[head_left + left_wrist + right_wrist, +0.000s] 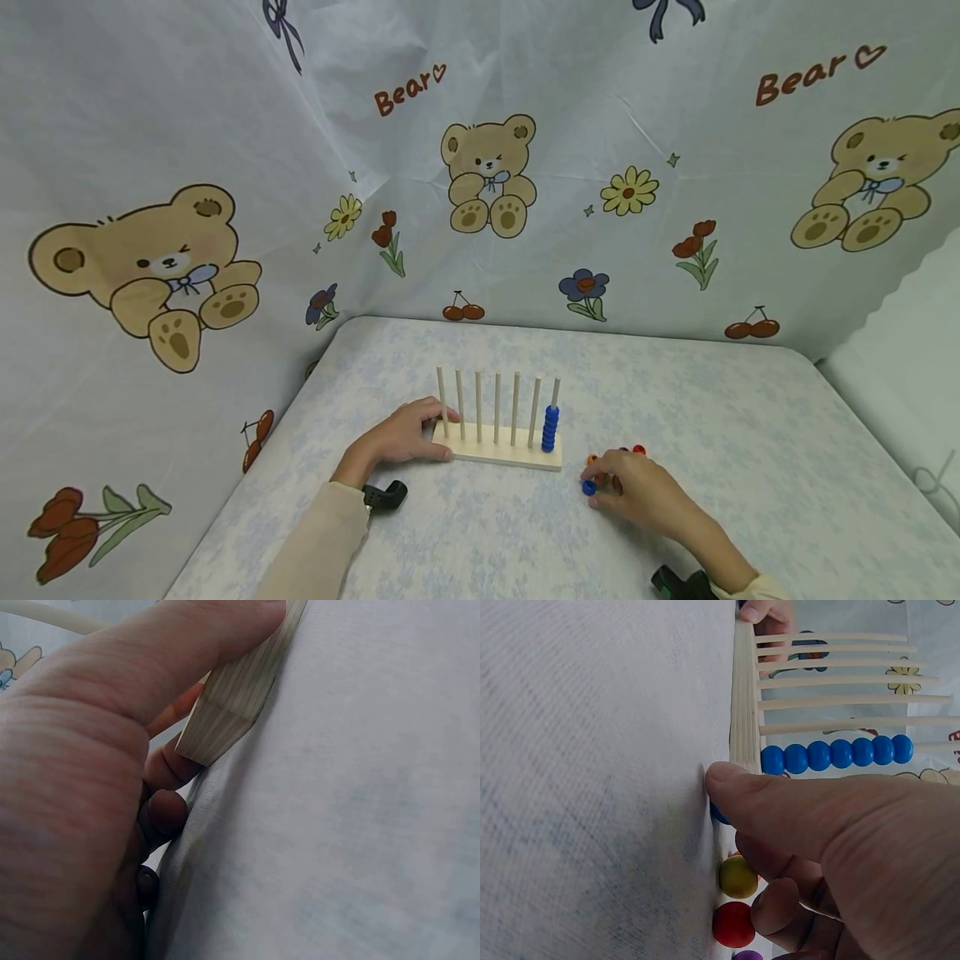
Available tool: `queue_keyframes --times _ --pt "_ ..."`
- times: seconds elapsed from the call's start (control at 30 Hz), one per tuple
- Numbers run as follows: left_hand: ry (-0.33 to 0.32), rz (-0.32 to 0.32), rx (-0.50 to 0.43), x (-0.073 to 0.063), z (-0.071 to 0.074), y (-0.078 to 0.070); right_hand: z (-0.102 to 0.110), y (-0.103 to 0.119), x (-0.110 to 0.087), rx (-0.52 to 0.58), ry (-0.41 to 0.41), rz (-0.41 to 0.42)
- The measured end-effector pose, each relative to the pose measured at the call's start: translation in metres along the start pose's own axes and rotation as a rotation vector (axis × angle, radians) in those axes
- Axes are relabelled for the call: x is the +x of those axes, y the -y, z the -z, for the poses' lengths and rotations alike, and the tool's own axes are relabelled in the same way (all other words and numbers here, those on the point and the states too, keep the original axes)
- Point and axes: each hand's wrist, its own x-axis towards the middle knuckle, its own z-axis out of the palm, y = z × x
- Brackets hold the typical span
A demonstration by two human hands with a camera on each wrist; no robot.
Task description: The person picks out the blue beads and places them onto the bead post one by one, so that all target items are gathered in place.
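A pale wooden peg rack (495, 451) stands on the table with several upright rods. Blue beads (551, 429) are stacked on its rightmost rod; the other rods are bare. My left hand (401, 432) grips the rack's left end, thumb along the front of the base (232, 697) and fingers behind it. To the right of the rack, my right hand (645, 492) pinches a single blue bead (588, 487) between thumb and forefinger, low at the tabletop. In the right wrist view the thumb hides most of that bead (719, 814).
Loose beads lie around and behind the right hand: an orange one (592, 459), a red one (639, 449), and a yellow one (739, 877) in the right wrist view. A bear-printed cloth (570, 100) hangs behind the pale patterned table (660, 392).
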Motion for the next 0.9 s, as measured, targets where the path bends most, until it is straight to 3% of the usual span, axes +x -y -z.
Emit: queue_keyframes --times 0.9 --pt "0.003 0.002 0.007 0.0001 -0.0003 -0.0008 -0.0035 0.0055 -0.004 -0.075 -0.078 0.018"
